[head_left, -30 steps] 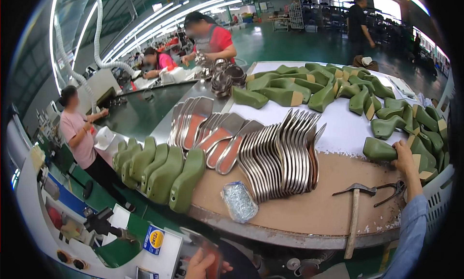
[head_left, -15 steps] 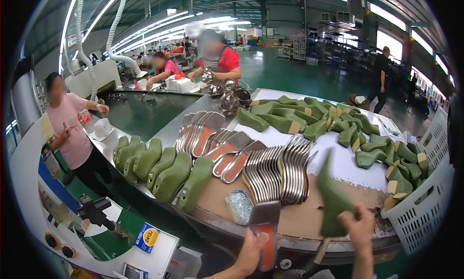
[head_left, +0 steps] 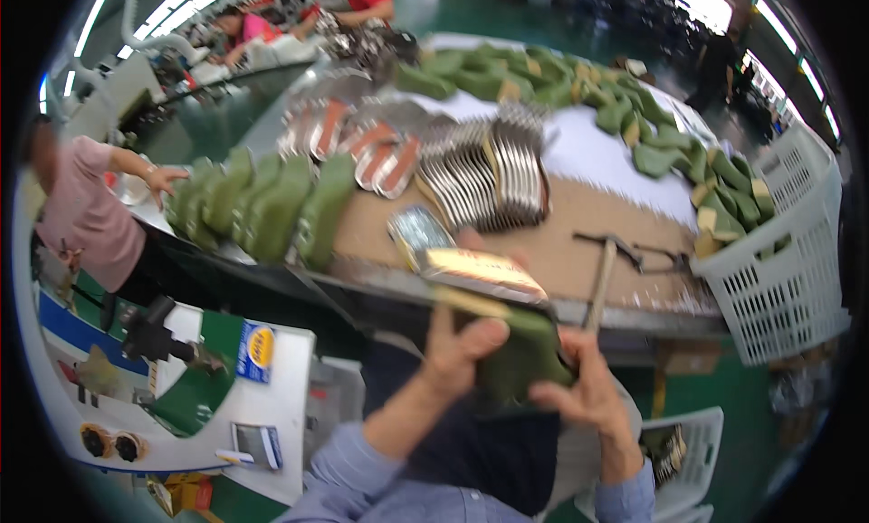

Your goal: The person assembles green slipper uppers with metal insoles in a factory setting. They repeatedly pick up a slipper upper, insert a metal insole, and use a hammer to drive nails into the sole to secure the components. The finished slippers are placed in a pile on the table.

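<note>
Both my hands hold a green shoe last in front of my body, slightly blurred by motion. My left hand grips its left end, thumb on top. A shiny insole lies along the far side of the last, its face glaring with light; its exact contact with the last is blurred. My right hand closes on the last's right end with thumb and fingers. Beyond them on the table stand a row of metallic-edged insoles and, to the left, several upright green lasts.
A hammer and pincers lie near the table's front edge. A clear packet sits left of them. Many lasts cover the far right, beside a white basket. A machine stands at left; a person in pink reaches toward the lasts.
The insole in my left hand and the last in my right have come together in front of me. My view has tilted downward. The person in pink now reaches toward the row of lasts.
</note>
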A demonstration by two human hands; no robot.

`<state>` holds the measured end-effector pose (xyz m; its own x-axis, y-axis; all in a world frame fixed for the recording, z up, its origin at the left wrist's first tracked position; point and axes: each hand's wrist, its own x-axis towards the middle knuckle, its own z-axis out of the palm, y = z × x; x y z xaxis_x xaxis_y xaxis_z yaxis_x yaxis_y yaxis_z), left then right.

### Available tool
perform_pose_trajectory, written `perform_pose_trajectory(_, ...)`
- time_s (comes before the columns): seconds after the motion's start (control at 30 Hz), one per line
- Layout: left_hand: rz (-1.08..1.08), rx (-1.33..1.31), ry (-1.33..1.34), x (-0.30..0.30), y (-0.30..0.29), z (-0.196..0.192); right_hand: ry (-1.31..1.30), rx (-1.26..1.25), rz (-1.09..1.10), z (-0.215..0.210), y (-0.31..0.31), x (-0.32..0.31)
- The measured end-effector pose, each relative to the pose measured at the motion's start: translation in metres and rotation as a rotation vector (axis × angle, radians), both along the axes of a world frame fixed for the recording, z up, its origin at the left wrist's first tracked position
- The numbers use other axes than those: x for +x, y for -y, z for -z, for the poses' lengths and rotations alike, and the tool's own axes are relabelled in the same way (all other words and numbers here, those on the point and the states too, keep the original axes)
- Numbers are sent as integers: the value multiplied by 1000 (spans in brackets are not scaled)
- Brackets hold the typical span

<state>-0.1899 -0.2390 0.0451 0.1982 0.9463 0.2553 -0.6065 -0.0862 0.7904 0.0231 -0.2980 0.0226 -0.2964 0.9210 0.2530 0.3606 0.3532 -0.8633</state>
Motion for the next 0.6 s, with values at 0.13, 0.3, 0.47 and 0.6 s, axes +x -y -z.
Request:
perform_pose_trajectory(0.13, -60, -132, 304, -12, -18, -15, 302, 370, 177, -2, -17, 21)
perform_pose_trajectory(0.3, -319, -372, 31, -25, -15, 44, 383, 329, 121, 20, -19, 9)
perform_pose_trajectory(0.47, -683, 90, -917, -64, -37, 60, 450, 277, 81, 23, -27, -2)
perform_pose_trajectory(0.6, -725, 433, -1445, -74, -117, 51, 465, 280, 131, 22, -23, -4)
